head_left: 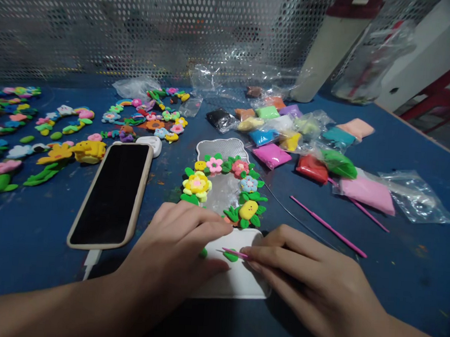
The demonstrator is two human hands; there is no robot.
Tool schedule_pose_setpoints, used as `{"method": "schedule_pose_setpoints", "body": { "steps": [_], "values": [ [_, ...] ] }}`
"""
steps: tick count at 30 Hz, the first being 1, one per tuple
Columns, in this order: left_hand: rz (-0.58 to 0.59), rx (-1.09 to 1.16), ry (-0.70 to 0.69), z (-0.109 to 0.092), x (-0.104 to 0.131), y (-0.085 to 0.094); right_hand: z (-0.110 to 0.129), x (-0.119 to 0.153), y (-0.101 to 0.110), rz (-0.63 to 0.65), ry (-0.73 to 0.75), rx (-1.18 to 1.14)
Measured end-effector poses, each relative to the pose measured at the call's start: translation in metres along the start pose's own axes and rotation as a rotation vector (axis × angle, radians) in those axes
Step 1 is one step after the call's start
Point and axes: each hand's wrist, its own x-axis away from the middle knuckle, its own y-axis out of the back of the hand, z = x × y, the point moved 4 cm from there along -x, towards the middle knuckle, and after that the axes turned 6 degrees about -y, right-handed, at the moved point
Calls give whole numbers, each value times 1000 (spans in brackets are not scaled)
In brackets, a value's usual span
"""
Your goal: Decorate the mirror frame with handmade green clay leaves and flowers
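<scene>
My right hand [299,267] pinches a thin pink clay modelling tool [238,252], its tip lying over a small green clay leaf [231,257] on a white board [236,290]. Across the left part of that board rests my left hand [184,245], thumb and fingers apart, with nothing seen in its grasp. A second bit of green clay [203,252] shows partly from under it. Just beyond the board lies a wavy-edged mirror [221,191], bordered with clay flowers such as a yellow one [197,184] and green leaves.
A charging phone [112,197] lies left of my hands. Finished clay wreaths [65,123] spread behind it. At right are bagged coloured clay [271,155], another pink tool [328,225] and a thin wire [298,214]. A tall bottle [327,47] stands at the back by a perforated metal panel [142,31].
</scene>
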Motion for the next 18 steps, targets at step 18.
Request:
{"method": "schedule_pose_setpoints", "body": {
  "steps": [18],
  "values": [
    [-43,-62,-12,-1,0,1,5,2,-4,62,156,315]
  ]
}}
